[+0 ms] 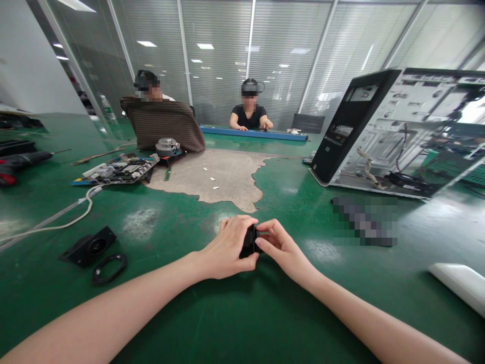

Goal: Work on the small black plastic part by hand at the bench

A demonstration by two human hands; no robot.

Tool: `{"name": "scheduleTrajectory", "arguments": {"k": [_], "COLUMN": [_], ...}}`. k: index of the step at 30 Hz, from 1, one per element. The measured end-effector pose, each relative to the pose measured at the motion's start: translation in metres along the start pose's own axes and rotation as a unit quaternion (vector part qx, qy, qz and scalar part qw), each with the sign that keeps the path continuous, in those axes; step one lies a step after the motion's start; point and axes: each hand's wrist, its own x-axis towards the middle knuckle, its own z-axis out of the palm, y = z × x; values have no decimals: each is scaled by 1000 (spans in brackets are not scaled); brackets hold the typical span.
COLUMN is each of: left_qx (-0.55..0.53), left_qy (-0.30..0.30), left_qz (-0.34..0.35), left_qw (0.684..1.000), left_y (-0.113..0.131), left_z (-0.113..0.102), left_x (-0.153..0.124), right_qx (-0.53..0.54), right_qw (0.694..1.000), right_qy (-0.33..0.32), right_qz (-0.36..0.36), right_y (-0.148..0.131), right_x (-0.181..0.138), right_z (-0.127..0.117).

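A small black part [248, 243] is between my two hands, low over the green table; its exact kind is hard to make out. My left hand [232, 246] wraps round it from the left, thumb below and fingers above. From the right, my right hand [278, 245] pinches its near side with thumb and fingertips. To the left on the table lie a black square housing with a round opening [96, 245] and a black ring [109, 268].
An open computer case [356, 126] stands at right, a blurred-out dark object [366, 222] before it. A white object [460, 283] lies at the right edge. Circuit boards [117, 171], a cable [89, 202] and a drill [22, 164] are at left. Two people [250, 114] sit opposite.
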Motion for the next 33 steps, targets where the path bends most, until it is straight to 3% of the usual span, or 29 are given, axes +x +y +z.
{"name": "scheduleTrajectory", "arguments": {"k": [8,17,23,33], "left_qx": [1,-3,-1,-6], "left_qy": [5,2,4,4], "left_qz": [8,4,4,3], "left_qw": [1000,1000,1000,1000], "left_y": [0,0,0,-1], "left_z": [1,0,1,1], "left_x": [0,0,0,0], "right_qx": [5,-15,5,-15], "right_qw": [1000,1000,1000,1000], "right_qy": [-27,-2,-30,7], "right_qz": [-2,4,3,-7], "right_y": [-4,-2,-7,-1], "right_x": [-2,0,-3,-1], "right_z": [0,0,-1,1]}}
